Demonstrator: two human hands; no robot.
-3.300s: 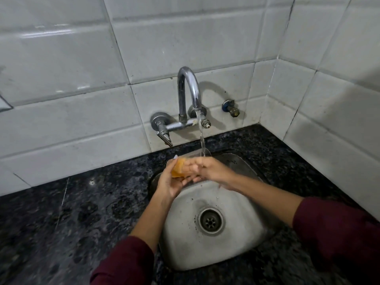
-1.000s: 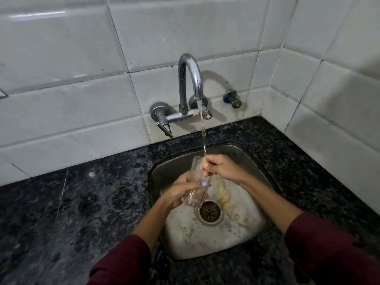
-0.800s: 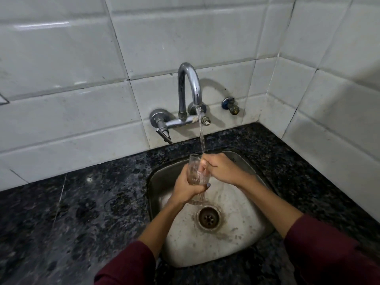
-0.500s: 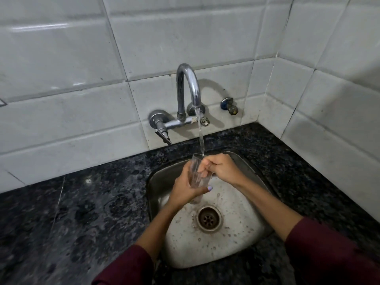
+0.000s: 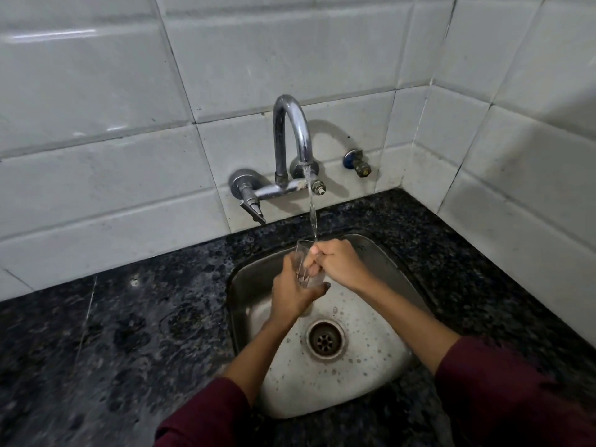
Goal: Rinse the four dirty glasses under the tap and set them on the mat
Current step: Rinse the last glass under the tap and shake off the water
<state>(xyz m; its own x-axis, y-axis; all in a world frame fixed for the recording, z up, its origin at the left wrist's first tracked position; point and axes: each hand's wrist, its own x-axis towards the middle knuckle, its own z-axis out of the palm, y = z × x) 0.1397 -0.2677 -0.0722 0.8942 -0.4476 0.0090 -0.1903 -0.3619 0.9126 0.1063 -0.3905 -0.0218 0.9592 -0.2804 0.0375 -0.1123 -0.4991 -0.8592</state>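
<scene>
A clear glass (image 5: 302,264) stands upright over the steel sink (image 5: 251,279), right under the running chrome tap (image 5: 293,130). My left hand (image 5: 292,293) wraps around the glass from the left and below. My right hand (image 5: 335,262) is at the rim, with its fingers reaching into the glass. The water stream (image 5: 312,211) falls onto the rim and my right fingers. No other glasses and no mat are in view.
Black speckled granite counter (image 5: 129,333) surrounds the sink on the left, back and right. White tiled walls (image 5: 96,140) meet in a corner at the right. The drain (image 5: 325,341) sits in the wet basin. A small brass valve (image 5: 358,162) sticks out of the wall.
The orange residue seen earlier in the glass and on the basin has washed away. The glass went from tilted over the drain to upright under the stream, and both hands stay on it.
</scene>
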